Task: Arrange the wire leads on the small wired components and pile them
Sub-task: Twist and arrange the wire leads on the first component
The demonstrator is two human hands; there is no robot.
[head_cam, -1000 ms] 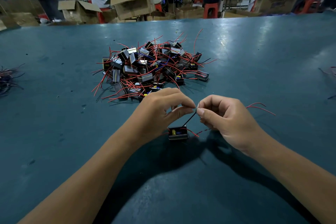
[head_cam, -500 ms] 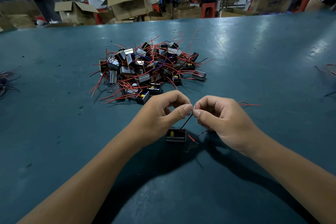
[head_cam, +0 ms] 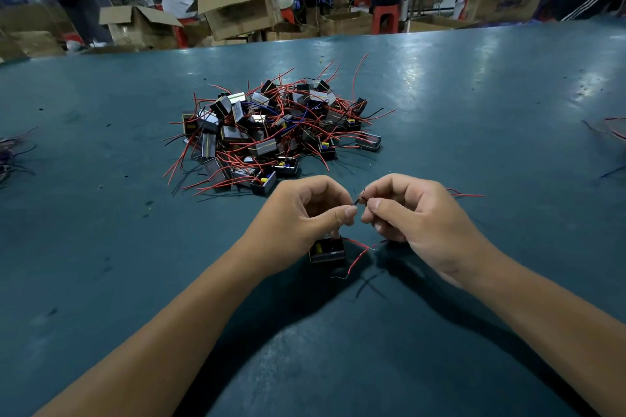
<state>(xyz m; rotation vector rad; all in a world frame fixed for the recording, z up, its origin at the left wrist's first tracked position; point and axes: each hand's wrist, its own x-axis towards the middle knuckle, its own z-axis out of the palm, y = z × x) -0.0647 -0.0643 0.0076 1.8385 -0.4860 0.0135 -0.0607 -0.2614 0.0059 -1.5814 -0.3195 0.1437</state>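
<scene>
1. Near the front of the green table (head_cam: 474, 85), just below both hands: small black box (head_cam: 327, 249), resting on the surface, red leads (head_cam: 359, 252) trailing to its right.
2. Left hand (head_cam: 305, 213) and right hand (head_cam: 416, 217) curled, thumb and finger of each pinching the same black lead (head_cam: 357, 201) between them.
3. Risk: pulling too hard, dragging or tipping the box, or straining the thin lead where it joins.
4. Risk: bare wire tips snagging the loose red leads, tangling instead of lying straight.
5. Risk: careless toss later onto the pile (head_cam: 274, 135) just beyond, hooking its splayed red wires and scattering pieces.
</scene>
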